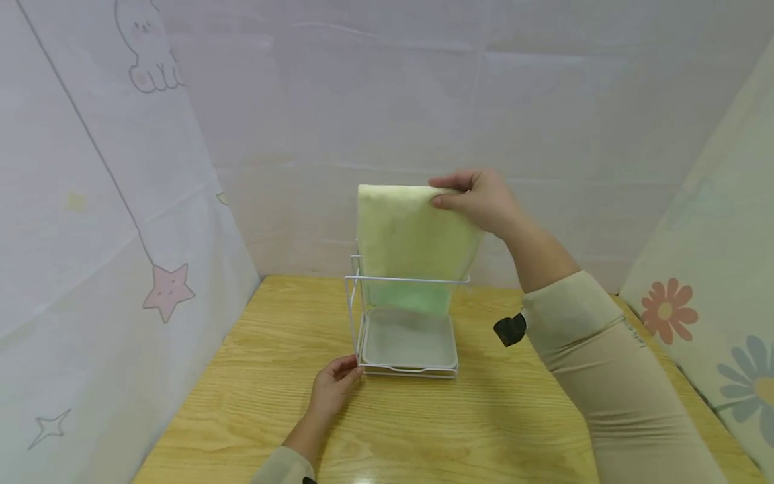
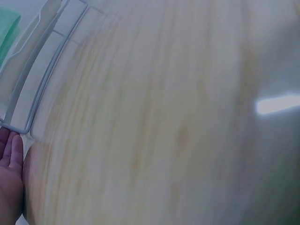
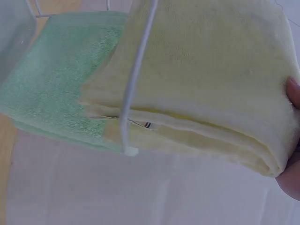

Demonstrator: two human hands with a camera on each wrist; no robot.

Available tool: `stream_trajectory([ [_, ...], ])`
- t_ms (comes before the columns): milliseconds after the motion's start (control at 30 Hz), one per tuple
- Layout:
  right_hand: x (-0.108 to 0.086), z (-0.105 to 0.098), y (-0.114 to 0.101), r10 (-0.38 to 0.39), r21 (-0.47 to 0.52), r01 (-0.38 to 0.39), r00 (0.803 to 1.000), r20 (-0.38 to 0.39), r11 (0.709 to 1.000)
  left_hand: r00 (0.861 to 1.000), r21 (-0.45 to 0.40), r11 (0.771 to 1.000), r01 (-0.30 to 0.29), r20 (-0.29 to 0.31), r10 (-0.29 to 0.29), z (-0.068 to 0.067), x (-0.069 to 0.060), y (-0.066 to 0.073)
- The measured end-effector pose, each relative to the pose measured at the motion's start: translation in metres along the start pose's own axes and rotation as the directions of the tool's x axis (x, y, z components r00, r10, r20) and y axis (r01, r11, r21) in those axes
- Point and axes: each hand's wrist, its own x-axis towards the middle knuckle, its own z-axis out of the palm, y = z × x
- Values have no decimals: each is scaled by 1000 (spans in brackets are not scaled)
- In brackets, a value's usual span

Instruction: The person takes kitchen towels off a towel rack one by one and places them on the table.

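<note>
A folded yellow towel [image 1: 411, 232] stands upright behind the top front bar of a white wire rack [image 1: 408, 279]. My right hand [image 1: 484, 202] pinches its top right corner between thumb and fingers; the right wrist view shows the folded yellow towel [image 3: 211, 70] with fingertips at its edge. A green towel [image 3: 65, 75] hangs beside and below it, on the rack's far side from the front bar. My left hand [image 1: 332, 386] holds the rack's lower front left corner; in the left wrist view its fingers [image 2: 15, 150] touch the wire.
A pale grey tray [image 1: 408, 339] sits in the rack's base. The rack stands on a wooden table [image 1: 254, 390], with printed cloth walls at the left, back and right. A black strap piece [image 1: 510, 330] shows at my right cuff.
</note>
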Motion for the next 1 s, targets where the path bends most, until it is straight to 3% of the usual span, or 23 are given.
stream_trajectory([
  [267, -7, -19, -18, -36, 19, 37, 998, -59, 999, 1000, 19, 1000, -21, -13, 22, 0, 1, -3],
  [533, -18, -39, -24, -69, 69, 74, 995, -74, 995, 1000, -4, 1000, 0, -7, 0, 2, 3, -4],
  [800, -36, -67, -17, -86, 111, 99, 990, -112, 989, 1000, 3, 1000, -4, -13, 4, 4, 2, -3],
  [1000, -51, -94, -3, -48, 77, 60, 988, -150, 995, 1000, 2, 1000, 1, -8, -1, 5, -1, 1],
])
